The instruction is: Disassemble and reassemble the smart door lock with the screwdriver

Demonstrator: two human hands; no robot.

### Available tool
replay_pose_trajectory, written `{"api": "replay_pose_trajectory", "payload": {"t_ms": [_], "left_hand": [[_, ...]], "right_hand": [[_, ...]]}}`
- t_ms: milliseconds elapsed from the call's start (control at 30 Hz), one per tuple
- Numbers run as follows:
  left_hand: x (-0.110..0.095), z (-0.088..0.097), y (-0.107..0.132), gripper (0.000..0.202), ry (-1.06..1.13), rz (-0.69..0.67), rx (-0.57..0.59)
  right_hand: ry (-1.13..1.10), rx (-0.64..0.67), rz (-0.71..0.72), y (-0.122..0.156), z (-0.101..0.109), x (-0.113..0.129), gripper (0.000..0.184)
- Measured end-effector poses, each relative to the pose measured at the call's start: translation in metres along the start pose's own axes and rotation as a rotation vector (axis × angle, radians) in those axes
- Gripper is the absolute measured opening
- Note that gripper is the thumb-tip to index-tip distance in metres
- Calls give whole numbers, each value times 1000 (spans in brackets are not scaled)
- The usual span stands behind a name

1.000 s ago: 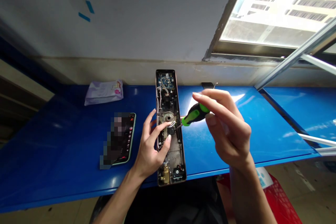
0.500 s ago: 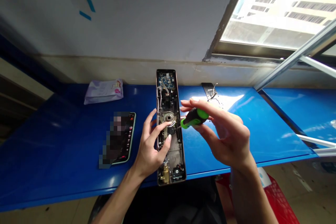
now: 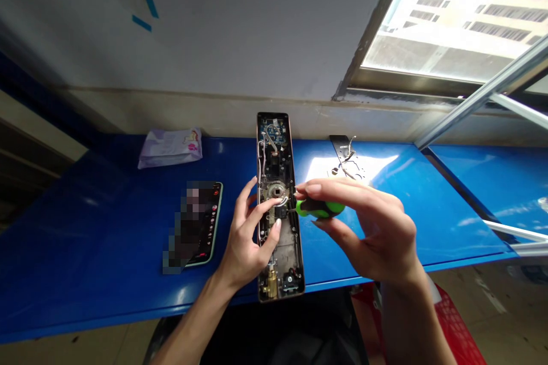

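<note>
A long, opened door-lock body (image 3: 278, 205) lies lengthwise on the blue table (image 3: 107, 222), its circuit board, wires and brass parts showing. My left hand (image 3: 248, 239) rests on its left edge, the forefinger and thumb pressing on parts near the round metal hub. My right hand (image 3: 368, 228) is closed round a green and black screwdriver (image 3: 319, 208), held almost level, its tip at the lock's right side by the hub.
A phone (image 3: 199, 222) lies left of the lock. A purple packet (image 3: 170, 147) sits at the back left. A metal plate with loose bits (image 3: 346, 157) lies behind my right hand. A window frame runs along the right. A red crate (image 3: 458, 331) stands below the table edge.
My right hand has dropped lower and flattened out, bringing the screwdriver from a tilt to nearly level, its tip against the lock. My left hand has stayed where it was.
</note>
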State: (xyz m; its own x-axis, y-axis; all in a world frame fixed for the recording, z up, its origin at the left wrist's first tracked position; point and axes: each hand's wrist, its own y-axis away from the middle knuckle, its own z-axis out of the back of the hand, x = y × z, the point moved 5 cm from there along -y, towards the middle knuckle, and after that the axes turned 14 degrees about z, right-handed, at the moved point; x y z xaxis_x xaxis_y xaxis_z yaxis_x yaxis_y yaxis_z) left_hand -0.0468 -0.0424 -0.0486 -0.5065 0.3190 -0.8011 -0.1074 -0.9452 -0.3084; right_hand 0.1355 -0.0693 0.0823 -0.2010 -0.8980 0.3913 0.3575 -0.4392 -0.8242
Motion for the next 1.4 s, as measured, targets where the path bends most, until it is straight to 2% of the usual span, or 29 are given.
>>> {"api": "replay_pose_trajectory", "payload": {"t_ms": [67, 167, 267, 367, 600, 733, 833, 900, 1000, 1067, 1233, 1400], "left_hand": [[0, 0, 0, 37, 6, -2, 0], [-1, 0, 0, 36, 8, 0, 0], [-1, 1, 0, 35, 8, 9, -2], [-1, 1, 0, 35, 4, 14, -3], [-1, 0, 0, 35, 4, -19, -8], [-1, 0, 0, 35, 2, -28, -11], [-1, 0, 0, 35, 1, -35, -16], [-1, 0, 0, 34, 0, -37, -23], [-1, 0, 0, 33, -2, -38, -30], [-1, -1, 0, 33, -2, -44, -35], [-1, 0, -1, 32, -5, -58, -52], [0, -2, -3, 27, -12, -4, -78]], "right_hand": [[75, -38, 43, 1, 2, -2, 56], [111, -69, 21, 3, 5, -7, 56], [32, -33, -35, 3, 6, -8, 58], [-52, 58, -77, 3, 6, -4, 57], [22, 80, 42, 1, 2, 3, 39], [79, 59, 36, 0, -2, 2, 34], [149, 4, 23, 0, 3, 0, 36], [116, -2, -10, 1, 7, -2, 39], [-21, 66, -86, 5, 8, -4, 43], [-30, 76, -88, 5, 8, -3, 42], [126, 6, 20, 6, 6, -1, 37], [271, -143, -74, 20, 19, -16, 43]]}}
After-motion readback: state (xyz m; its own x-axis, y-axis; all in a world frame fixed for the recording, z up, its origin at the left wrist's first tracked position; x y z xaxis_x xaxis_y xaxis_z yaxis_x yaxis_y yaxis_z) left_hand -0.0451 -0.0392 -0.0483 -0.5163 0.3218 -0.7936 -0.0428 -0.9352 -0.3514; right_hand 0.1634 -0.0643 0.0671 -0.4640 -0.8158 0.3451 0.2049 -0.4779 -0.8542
